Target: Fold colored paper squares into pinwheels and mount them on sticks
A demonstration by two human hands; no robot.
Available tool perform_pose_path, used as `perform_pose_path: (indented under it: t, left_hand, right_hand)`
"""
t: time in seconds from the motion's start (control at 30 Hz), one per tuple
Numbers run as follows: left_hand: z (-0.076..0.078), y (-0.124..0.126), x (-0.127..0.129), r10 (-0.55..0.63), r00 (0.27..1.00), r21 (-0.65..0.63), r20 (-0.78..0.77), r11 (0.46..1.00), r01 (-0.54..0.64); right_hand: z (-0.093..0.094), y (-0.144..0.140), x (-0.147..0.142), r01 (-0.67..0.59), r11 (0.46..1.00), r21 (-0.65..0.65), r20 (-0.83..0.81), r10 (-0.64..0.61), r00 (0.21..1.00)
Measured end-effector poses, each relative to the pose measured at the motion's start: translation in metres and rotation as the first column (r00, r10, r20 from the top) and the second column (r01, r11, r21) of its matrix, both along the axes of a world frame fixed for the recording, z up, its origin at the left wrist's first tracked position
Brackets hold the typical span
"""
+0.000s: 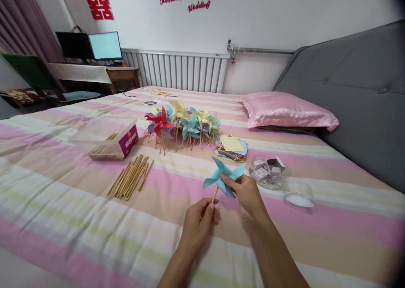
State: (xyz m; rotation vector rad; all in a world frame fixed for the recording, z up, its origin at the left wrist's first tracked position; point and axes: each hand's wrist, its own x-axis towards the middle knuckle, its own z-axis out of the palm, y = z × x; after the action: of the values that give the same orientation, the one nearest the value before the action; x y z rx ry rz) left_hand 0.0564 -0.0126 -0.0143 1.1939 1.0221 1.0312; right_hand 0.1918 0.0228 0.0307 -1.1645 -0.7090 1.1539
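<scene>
A light blue paper pinwheel (220,173) on a thin wooden stick is held up above the striped bedspread. My left hand (200,220) is closed round the stick below the paper blades. With thumb and fingers, my right hand (245,191) pinches the pinwheel at its centre and right blade. Behind it lies a stack of coloured paper squares (232,144), a pale yellow one on top. To the right of my right hand sits a clear round tub (268,174) holding small boxes, with a clear round lid (299,196) near it.
Several finished pinwheels (183,123) in red, yellow, blue and purple stand bunched mid-bed. A pile of wooden sticks (131,178) lies at left, by a clear plastic box (106,138) with more sticks. A pink pillow (287,110) rests against the grey headboard (348,77).
</scene>
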Motion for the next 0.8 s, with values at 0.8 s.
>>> perform_pose_path:
  t: [0.8]
  left_hand:
    - [-0.0026, -0.0003, -0.0011, 0.012, 0.998, 0.068, -0.067, 0.998, -0.008]
  right_hand:
    - [-0.0016, 0.001, -0.0006, -0.1, 0.993, 0.065, 0.055, 0.096, 0.994]
